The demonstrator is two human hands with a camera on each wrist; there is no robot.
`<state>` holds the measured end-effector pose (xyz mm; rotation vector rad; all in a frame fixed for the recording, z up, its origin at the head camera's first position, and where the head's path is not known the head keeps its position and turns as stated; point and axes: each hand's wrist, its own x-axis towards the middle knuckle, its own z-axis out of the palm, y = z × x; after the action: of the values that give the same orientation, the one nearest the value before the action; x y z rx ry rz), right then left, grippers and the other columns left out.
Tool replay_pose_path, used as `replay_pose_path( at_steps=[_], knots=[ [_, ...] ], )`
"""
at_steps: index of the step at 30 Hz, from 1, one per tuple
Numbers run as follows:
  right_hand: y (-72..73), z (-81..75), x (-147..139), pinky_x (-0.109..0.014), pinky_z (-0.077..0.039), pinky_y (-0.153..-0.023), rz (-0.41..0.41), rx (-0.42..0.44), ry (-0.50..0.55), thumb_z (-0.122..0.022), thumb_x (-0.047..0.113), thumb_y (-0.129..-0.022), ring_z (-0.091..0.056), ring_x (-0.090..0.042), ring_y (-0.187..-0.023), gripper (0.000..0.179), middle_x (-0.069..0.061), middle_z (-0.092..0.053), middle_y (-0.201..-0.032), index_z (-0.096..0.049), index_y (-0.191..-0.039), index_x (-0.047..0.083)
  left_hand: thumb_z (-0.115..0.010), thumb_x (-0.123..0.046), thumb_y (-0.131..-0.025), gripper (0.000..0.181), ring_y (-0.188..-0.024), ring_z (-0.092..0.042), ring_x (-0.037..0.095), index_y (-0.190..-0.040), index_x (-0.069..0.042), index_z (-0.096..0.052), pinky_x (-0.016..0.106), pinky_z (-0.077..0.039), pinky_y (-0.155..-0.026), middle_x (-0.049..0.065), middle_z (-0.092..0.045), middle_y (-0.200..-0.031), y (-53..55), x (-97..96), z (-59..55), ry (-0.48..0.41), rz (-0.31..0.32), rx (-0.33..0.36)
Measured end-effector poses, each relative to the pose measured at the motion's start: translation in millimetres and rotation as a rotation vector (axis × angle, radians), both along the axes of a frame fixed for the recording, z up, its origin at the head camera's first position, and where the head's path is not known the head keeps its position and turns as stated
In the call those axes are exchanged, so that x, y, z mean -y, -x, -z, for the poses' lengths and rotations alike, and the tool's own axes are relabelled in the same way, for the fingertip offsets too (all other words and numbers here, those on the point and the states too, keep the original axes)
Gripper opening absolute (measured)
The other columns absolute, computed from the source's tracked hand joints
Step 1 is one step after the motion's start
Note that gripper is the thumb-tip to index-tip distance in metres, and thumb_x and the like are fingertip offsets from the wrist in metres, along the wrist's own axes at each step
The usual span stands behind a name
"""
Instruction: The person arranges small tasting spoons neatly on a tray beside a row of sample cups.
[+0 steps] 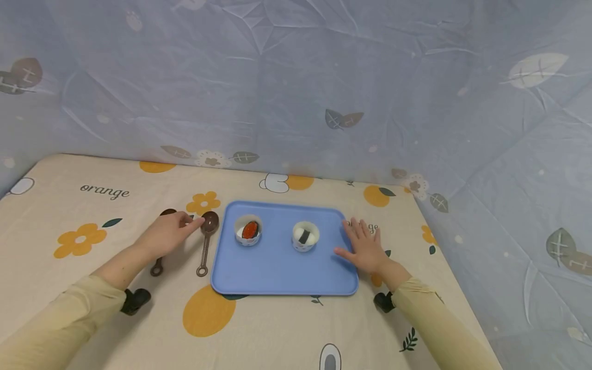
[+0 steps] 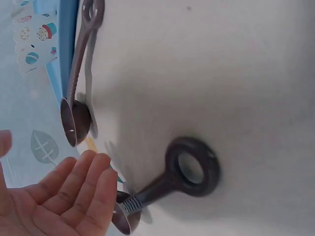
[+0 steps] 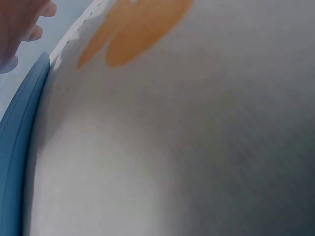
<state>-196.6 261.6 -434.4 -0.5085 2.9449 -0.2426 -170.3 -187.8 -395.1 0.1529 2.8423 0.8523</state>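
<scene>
My left hand (image 1: 163,235) hovers by two brown measuring scoops, palm bare and fingers extended in the left wrist view. Its fingertips come near the bowl of the right scoop (image 1: 210,223); the left scoop (image 1: 158,268) lies partly hidden under the hand. At the right rim of a blue tray (image 1: 277,272), my right hand (image 1: 365,250) has its fingers spread and holds nothing; whether it touches the rim I cannot tell. On the tray stand two printed white cups. A red-topped sushi-like piece (image 1: 250,230) is in the left cup (image 1: 245,242), a white piece with a black band (image 1: 304,237) in the right cup (image 1: 302,247).
A cream cloth (image 1: 139,339) printed with oranges and flowers covers the table. Behind it and along the right side hangs a grey-blue leaf-patterned sheet (image 1: 296,92). A dark wrist device (image 1: 135,301) sits under the left wrist, another (image 1: 384,302) under the right.
</scene>
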Motion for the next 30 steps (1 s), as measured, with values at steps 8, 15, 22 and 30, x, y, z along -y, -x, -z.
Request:
replay_pose_path(
  at_steps=[8,15,22,30],
  knots=[
    [-2.6,-5.0,4.3,-0.073,0.000,-0.108,-0.027,0.059,-0.049,-0.046,0.055,-0.090,-0.008,-0.044,-0.142,0.081,-0.018,-0.009,-0.156,-0.013,-0.149,0.011,-0.041,-0.042,-0.096,0.058,-0.065,-0.058,0.016,-0.109,0.013,-0.055,0.025,-0.043,-0.054,0.016,-0.068,-0.083,6.5,-1.0,4.4,-0.056,0.016,0.140],
    [-0.2,0.2,4.4,-0.073,0.002,-0.109,-0.030,0.111,-0.098,-0.044,0.058,-0.090,-0.008,-0.040,-0.144,0.082,-0.017,-0.004,-0.157,-0.012,-0.150,0.014,-0.047,-0.037,-0.094,0.047,-0.058,-0.054,0.011,-0.097,0.008,-0.060,0.022,-0.044,-0.052,0.007,-0.063,-0.069,10.0,-2.9,7.0,-0.086,-0.012,0.220],
    [-0.8,0.3,5.3,-0.072,0.002,-0.109,-0.024,0.142,-0.095,-0.047,0.058,-0.088,-0.008,-0.037,-0.144,0.086,-0.017,-0.003,-0.157,-0.012,-0.149,0.010,-0.054,-0.029,-0.091,0.038,-0.065,-0.060,0.009,-0.097,0.007,-0.063,0.021,-0.051,-0.057,0.008,-0.067,-0.077,11.7,-5.1,9.1,-0.141,-0.019,0.279],
    [-2.5,-1.4,8.1,-0.070,-0.001,-0.111,-0.025,0.127,-0.105,-0.049,0.059,-0.087,-0.009,-0.036,-0.145,0.093,-0.019,-0.004,-0.156,-0.010,-0.148,0.001,-0.055,-0.018,-0.089,0.026,-0.060,-0.059,0.006,-0.087,0.006,-0.065,0.021,-0.055,-0.058,0.001,-0.064,-0.070,13.2,-7.2,12.0,-0.230,-0.021,0.313]
  ],
)
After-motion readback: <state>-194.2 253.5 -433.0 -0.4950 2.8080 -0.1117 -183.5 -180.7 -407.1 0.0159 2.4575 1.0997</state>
